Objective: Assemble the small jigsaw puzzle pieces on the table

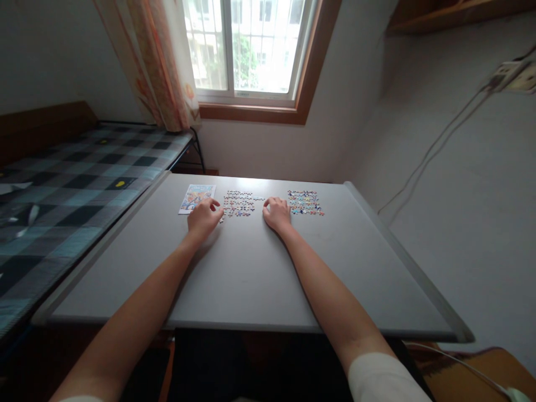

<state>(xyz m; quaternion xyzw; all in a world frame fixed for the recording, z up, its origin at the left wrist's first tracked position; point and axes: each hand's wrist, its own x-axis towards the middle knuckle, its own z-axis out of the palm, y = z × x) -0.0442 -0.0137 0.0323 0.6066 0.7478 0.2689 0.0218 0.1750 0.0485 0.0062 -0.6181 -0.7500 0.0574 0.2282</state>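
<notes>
My left hand (204, 218) hovers at the left edge of a group of small jigsaw pieces (239, 203), its thumb and index finger curved with a gap between them. A loose piece (221, 220) lies just below its thumb. Beneath and behind that hand is a picture card (197, 195) with a colourful print, partly covered by the fingers. My right hand (277, 213) rests on the table between the two groups, fingers loosely bent and thumb apart; its fingertips are partly hidden. Right beside it sits a second, denser group of jigsaw pieces (305, 202).
The grey table (251, 268) has raised side edges. To the left stands a bed with a checked cover (125, 162). A window (251, 47) with a curtain (161, 67) is ahead. Cables (435, 145) hang along the right wall from a socket.
</notes>
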